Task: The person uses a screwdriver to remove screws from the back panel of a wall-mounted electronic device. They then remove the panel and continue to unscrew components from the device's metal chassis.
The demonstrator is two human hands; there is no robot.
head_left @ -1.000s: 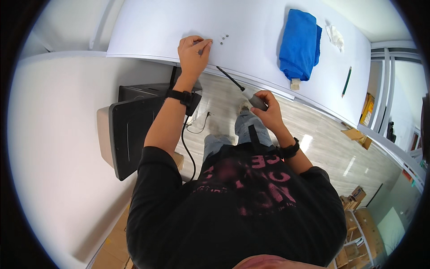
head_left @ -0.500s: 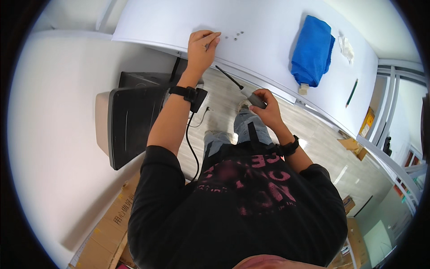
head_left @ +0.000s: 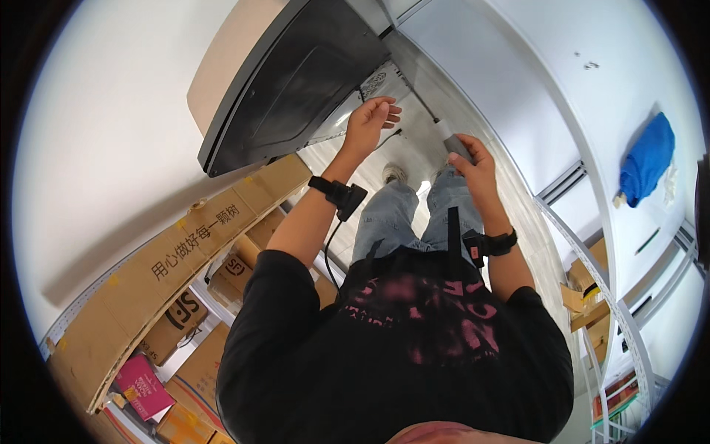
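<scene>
My right hand (head_left: 473, 164) grips a screwdriver (head_left: 452, 140) by its thick grey handle. The long dark shaft points away from me, toward a metal chassis (head_left: 379, 80) with round vents. Close to that chassis is my left hand (head_left: 372, 124), its fingers loosely bent and apart, with nothing visible in them. Several tiny screws (head_left: 589, 66) lie on the white tabletop (head_left: 621, 81) at the far right, away from both hands. Behind my left hand rises a large black panel (head_left: 303, 89) with a beige side.
A blue cloth (head_left: 648, 159) and a dark pencil (head_left: 648, 241) lie on the table. At lower left, a long cardboard box (head_left: 192, 240) stands above other cartons, including a pink box (head_left: 144, 386). A white metal frame (head_left: 592, 277) runs along the right. A black cable hangs from my left wrist.
My view has swung left toward the black panel. My left hand has left the table beside the screws and moved near the chassis, its fingers loosening. My right hand still grips the screwdriver.
</scene>
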